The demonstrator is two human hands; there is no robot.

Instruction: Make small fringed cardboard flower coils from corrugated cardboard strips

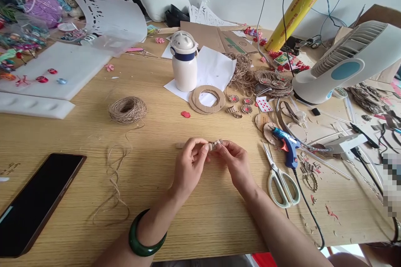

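Note:
Between my two hands is a small strip of corrugated cardboard (214,145), pinched at both ends above the table. My left hand (191,162) is closed on its left end, thumb against fingers, with a green bangle (147,233) on that wrist. The right end sits between the thumb and fingers of my right hand (235,162). A pale brown piece (181,145) shows just left of my left fingers, partly hidden. Scissors (282,183) and a blue glue gun (287,147) lie right of my right hand. Beyond my hands are red paper discs (186,114) and cardboard rings (207,99).
A ball of twine (128,109) with a loose tail lies left, near a black phone (37,200). A white bottle (184,64) stands behind the rings. Cardboard flowers (247,109) sit right of them. A white fan (344,60), cords and scraps crowd the right side.

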